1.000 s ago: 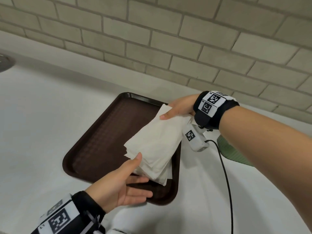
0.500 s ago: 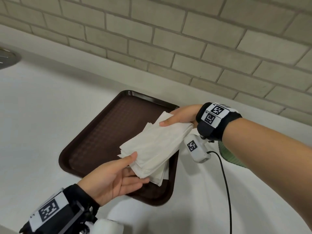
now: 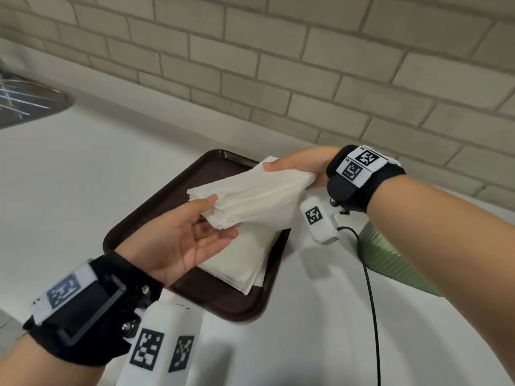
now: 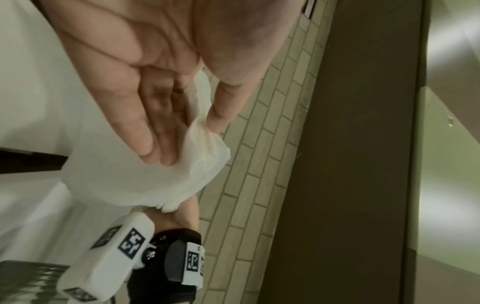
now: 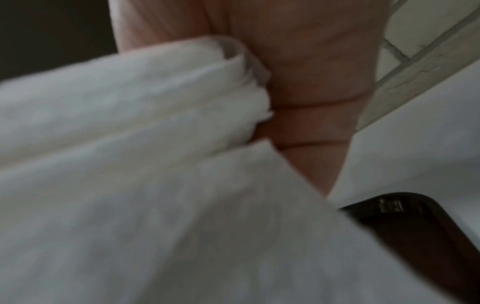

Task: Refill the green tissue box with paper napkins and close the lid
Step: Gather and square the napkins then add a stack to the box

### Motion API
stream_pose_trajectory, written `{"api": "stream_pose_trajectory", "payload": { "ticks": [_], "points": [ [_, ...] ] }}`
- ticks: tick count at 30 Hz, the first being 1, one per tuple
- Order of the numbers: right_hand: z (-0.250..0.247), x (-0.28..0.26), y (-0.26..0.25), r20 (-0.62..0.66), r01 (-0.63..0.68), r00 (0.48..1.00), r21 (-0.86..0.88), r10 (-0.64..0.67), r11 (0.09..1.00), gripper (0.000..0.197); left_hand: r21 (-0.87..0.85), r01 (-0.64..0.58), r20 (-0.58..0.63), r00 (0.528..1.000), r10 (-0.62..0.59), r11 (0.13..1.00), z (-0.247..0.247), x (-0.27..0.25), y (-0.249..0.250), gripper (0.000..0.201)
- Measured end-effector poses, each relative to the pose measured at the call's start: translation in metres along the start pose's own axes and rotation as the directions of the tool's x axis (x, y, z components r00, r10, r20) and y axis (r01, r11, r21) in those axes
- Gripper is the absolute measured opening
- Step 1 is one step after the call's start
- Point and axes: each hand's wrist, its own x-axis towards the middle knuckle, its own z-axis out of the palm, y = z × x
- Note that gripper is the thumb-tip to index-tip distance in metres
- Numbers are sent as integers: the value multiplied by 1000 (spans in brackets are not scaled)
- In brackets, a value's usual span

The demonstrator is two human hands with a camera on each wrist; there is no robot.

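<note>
**Head view: a napkin stack held between two hands above the tray**

Head view shows the stack of paper napkins lifted clear of the brown tray, one end in each hand. The right hand clamps the far end, thumb on top and fingers curled beneath. The left hand takes the near end, palm up: its thumb presses the top sheet while nearly straight fingers support the underside, so the paper sits pinched between them. The stack's long axis runs from the near left hand up and right to the right hand, and it sags slightly in the middle. More napkins lie flat on the tray below. The green tissue box stands on the white counter, partly hidden by the right forearm.
</note>
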Motion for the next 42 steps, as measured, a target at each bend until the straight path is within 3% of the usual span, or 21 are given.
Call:
{"api": "stream_pose_trajectory", "payload": {
  "ticks": [3,7,10,11,16,20,22,24,29,33,34,36,39,42],
  "points": [
    [-3,-12,2,-57,43,998,75,-39,996,70,13,-66,0,998,66,998,13,-4,3,46],
    [-10,-26,13,-54,68,997,145,-60,987,74,62,-140,3,990,140,988,28,-8,3,49],
    [-8,-44,25,-18,105,994,212,-104,971,28,81,-198,-2,980,199,977,37,-9,1,44],
    [-8,-49,31,-10,105,994,241,-106,965,23,90,-215,-1,976,216,972,40,-8,-1,43],
    [-4,-78,72,8,79,996,404,-90,911,27,116,-264,47,964,260,957,64,-6,-16,17],
    [4,-98,119,3,143,984,592,-179,793,29,170,-319,107,947,305,932,89,0,-31,37],
    [10,-105,144,-46,176,979,690,-200,702,39,204,-356,156,932,328,912,105,2,-39,33],
    [15,-116,167,-106,212,973,755,-203,620,34,216,-380,203,918,339,899,123,5,-48,33],
    [20,-142,222,-284,347,936,832,-206,432,32,254,-343,292,919,266,904,165,14,-74,71],
    [22,-156,261,-436,480,877,791,-201,380,46,343,-326,413,895,170,881,196,20,-96,121],
    [23,-159,269,-473,515,857,775,-204,366,46,390,-341,452,880,145,855,203,20,-101,124],
    [25,-165,282,-539,573,818,734,-202,364,46,526,-393,515,853,85,754,217,21,-106,110],
    [29,-176,296,-653,649,740,630,-160,426,51,628,-464,593,805,3,625,227,26,-113,72],
    [30,-188,311,-716,659,691,567,-100,493,55,676,-434,552,834,-18,596,219,38,-125,74]
  ]
}}
